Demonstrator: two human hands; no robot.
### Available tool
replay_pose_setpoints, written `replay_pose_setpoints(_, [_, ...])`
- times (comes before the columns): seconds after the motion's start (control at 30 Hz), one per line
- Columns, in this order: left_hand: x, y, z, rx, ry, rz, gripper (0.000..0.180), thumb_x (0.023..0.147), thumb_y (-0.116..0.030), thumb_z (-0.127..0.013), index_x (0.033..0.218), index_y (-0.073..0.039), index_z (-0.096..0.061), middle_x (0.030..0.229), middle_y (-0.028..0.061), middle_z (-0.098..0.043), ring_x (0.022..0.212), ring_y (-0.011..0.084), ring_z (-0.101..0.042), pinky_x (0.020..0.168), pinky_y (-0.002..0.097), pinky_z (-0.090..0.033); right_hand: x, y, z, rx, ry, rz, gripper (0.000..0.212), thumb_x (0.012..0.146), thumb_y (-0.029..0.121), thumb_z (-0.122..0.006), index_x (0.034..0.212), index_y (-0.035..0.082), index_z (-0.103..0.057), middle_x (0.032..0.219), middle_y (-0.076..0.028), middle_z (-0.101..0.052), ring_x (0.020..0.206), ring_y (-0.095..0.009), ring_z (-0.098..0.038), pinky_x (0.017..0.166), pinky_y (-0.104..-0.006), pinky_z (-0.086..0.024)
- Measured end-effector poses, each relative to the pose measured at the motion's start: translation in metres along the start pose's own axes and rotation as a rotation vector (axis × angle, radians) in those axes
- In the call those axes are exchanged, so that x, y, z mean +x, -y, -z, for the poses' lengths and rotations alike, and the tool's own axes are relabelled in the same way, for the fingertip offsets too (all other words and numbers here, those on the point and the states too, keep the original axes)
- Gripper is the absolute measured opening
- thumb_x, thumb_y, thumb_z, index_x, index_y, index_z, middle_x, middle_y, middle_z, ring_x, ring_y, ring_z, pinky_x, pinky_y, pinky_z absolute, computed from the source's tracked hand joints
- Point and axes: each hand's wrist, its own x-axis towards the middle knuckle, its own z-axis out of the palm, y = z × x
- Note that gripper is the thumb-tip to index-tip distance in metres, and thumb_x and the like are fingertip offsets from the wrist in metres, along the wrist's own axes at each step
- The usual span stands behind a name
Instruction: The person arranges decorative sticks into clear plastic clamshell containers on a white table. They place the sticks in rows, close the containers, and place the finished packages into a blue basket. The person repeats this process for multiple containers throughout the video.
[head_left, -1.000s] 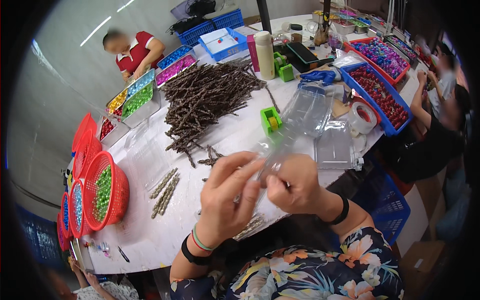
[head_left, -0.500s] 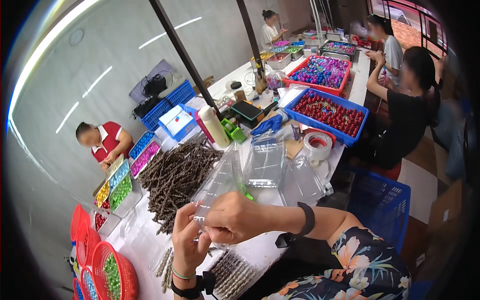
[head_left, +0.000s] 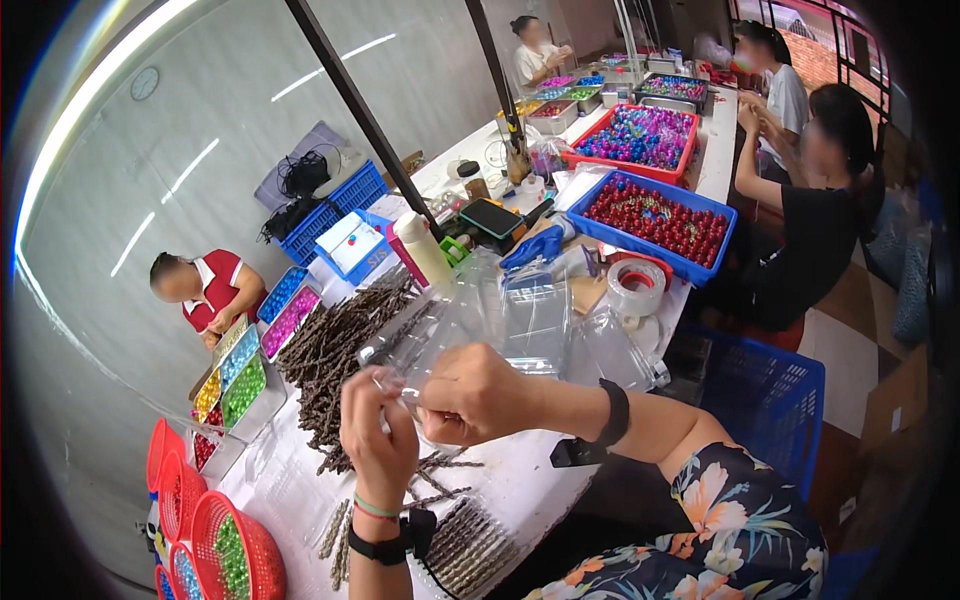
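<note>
My left hand (head_left: 380,435) pinches the lower left corner of a clear plastic packing box (head_left: 425,325). My right hand (head_left: 482,393) is closed in a fist on the same box's near edge, with the fingertips hidden behind the knuckles. The box is tilted up above the table, and its exact shape is hard to make out against other clear plastic. Behind it lies a large heap of dark brown braided strands (head_left: 325,360). Below my hands, shiny grey braided strands (head_left: 465,545) lie in a neat row. More clear boxes (head_left: 537,325) stand just beyond my right hand.
Red baskets (head_left: 255,555) of beads stand at the lower left. Metal trays (head_left: 262,405) of coloured beads line the left edge. A blue tray (head_left: 720,265) of red beads, a tape roll (head_left: 637,288) and a cream bottle (head_left: 425,250) are farther back. Co-workers sit around the table.
Both hands have moved slightly up with the clear box, which has tilted and flexed. More loose dark strands show beneath them. The view has shifted a little.
</note>
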Motion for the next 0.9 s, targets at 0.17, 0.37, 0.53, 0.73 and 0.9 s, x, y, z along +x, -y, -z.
replay_pose_setpoints(0.17, [0.021, 0.084, -0.029, -0.442, -0.104, 0.693, 0.012, 0.097, -0.007, -0.044, 0.091, 0.0, -0.052, 0.091, 0.0106, -0.057, 0.086, 0.0237, -0.067, 0.07, 0.0343, -0.056, 0.0, 0.002, -0.003, 0.04, -0.036, 0.004, 0.013, 0.066, 0.003, -0.063, 0.062, 0.008, -0.051, 0.057, -0.007, -0.05, 0.05, -0.03, -0.053, 0.05, -0.0394, -0.043])
replay_pose_setpoints(0.37, [0.003, 0.17, -0.073, -0.883, -0.271, 1.18, 0.022, 0.1, -0.019, -0.046, 0.103, 0.001, -0.053, 0.105, 0.0137, -0.058, 0.115, 0.0358, -0.059, 0.088, 0.0555, -0.055, -0.028, 0.017, 0.044, 0.016, -0.064, -0.267, 0.023, 0.075, 0.005, -0.06, 0.058, 0.006, -0.044, 0.052, -0.009, -0.044, 0.045, -0.028, -0.047, 0.046, -0.0393, -0.037])
replay_pose_setpoints(0.53, [0.005, 0.18, -0.074, -0.986, -0.362, 1.223, 0.029, 0.099, -0.015, -0.044, 0.116, 0.008, -0.045, 0.127, 0.0247, -0.047, 0.13, 0.045, -0.049, 0.096, 0.064, -0.051, -0.062, 0.03, 0.083, -0.038, -0.108, -0.513, 0.022, 0.082, 0.006, -0.056, 0.06, 0.003, -0.056, 0.053, -0.007, -0.047, 0.044, -0.02, -0.044, 0.044, -0.0358, -0.033])
replay_pose_setpoints(0.73, [-0.001, 0.17, -0.098, -1.243, -0.285, 1.177, 0.032, 0.103, -0.014, -0.039, 0.123, 0.011, -0.036, 0.145, 0.0383, -0.031, 0.132, 0.0568, -0.045, 0.106, 0.0644, -0.047, -0.077, 0.038, 0.096, -0.055, -0.179, -0.682, 0.022, 0.088, 0.009, -0.052, 0.068, 0.001, -0.061, 0.057, -0.005, -0.054, 0.048, -0.012, -0.048, 0.046, -0.029, -0.036])
replay_pose_setpoints(0.9, [-0.019, 0.18, -0.112, -0.808, -0.252, 1.177, 0.07, 0.1, -0.028, -0.055, 0.151, 0.006, -0.022, 0.151, 0.0322, -0.034, 0.137, 0.0428, -0.042, 0.111, 0.0489, -0.038, -0.072, 0.037, 0.084, -0.008, -0.154, -0.647, 0.024, 0.089, 0.008, -0.052, 0.068, 0.001, -0.06, 0.056, -0.004, -0.053, 0.047, -0.012, -0.048, 0.047, -0.0286, -0.037])
